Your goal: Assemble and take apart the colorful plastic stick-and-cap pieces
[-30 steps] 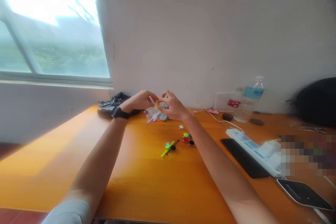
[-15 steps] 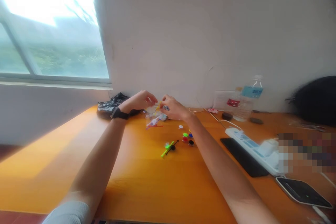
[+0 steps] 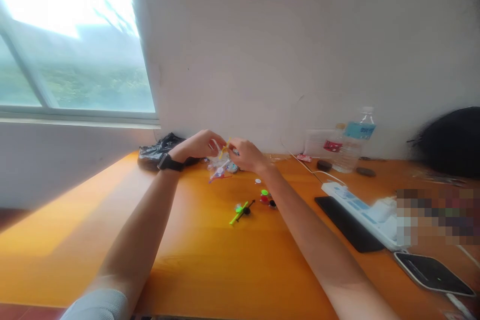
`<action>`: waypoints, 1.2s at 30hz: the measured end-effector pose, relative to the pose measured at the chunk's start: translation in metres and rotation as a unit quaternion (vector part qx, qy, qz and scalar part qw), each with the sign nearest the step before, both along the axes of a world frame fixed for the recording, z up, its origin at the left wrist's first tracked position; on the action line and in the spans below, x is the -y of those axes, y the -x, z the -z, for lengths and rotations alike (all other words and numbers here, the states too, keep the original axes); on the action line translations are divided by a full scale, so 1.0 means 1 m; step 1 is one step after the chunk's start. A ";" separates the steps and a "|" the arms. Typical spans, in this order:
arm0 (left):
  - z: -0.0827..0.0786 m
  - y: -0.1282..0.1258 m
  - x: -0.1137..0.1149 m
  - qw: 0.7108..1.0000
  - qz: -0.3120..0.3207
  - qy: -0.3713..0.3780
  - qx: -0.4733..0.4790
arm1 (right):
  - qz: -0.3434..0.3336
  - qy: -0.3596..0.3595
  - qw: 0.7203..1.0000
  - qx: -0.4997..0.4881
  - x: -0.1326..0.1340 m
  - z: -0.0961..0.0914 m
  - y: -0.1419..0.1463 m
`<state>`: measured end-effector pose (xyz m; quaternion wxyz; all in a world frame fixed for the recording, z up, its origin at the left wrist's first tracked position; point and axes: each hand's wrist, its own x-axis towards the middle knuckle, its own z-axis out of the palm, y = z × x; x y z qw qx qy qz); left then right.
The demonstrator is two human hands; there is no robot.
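Observation:
Both my hands meet at the far side of an orange wooden table (image 3: 210,260). My left hand (image 3: 198,146), with a black watch on its wrist, has its fingers curled round a clear plastic bag of small coloured parts (image 3: 220,166). My right hand (image 3: 245,154) pinches a small yellow piece (image 3: 224,148) between the two hands, just above the bag. Nearer to me on the table lie a green and black stick-shaped toy piece (image 3: 242,211) and several small round coloured pieces (image 3: 267,198).
A crumpled black bag (image 3: 157,152) lies by the wall at the left. To the right are water bottles (image 3: 352,147), a white power strip (image 3: 365,215) with a cable, a black phone (image 3: 348,230), a second phone (image 3: 435,275) and a dark bag (image 3: 450,142).
My hands have drawn closer together over the bag, and my right hand has shifted slightly left and down. The bag has moved a little under them. Nothing else on the table has moved.

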<state>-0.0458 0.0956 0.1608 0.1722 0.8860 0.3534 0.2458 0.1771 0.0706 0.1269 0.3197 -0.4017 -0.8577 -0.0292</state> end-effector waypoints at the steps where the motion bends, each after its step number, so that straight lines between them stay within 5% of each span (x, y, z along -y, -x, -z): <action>1: -0.001 0.000 0.001 1.000 0.005 0.003 -0.001 | 0.002 -0.005 1.000 0.002 0.000 0.000 0.001; 8: -0.004 0.000 0.008 0.999 0.036 0.014 0.013 | -0.034 0.043 0.998 -0.042 0.005 -0.004 0.001; 16: -0.004 -0.002 0.011 0.999 -0.019 -0.017 0.034 | -0.071 0.084 0.994 -0.011 0.012 -0.015 -0.014; 22: 0.002 -0.001 0.003 0.998 -0.003 0.015 0.054 | -0.045 0.115 0.990 0.061 0.004 -0.016 -0.024; 27: 0.007 0.004 -0.006 0.999 -0.006 -0.004 0.036 | -0.099 0.155 0.982 0.036 -0.001 -0.014 -0.026; 36: 0.004 0.005 -0.003 0.998 -0.034 -0.028 0.036 | -0.088 0.098 0.991 0.033 0.008 -0.023 -0.023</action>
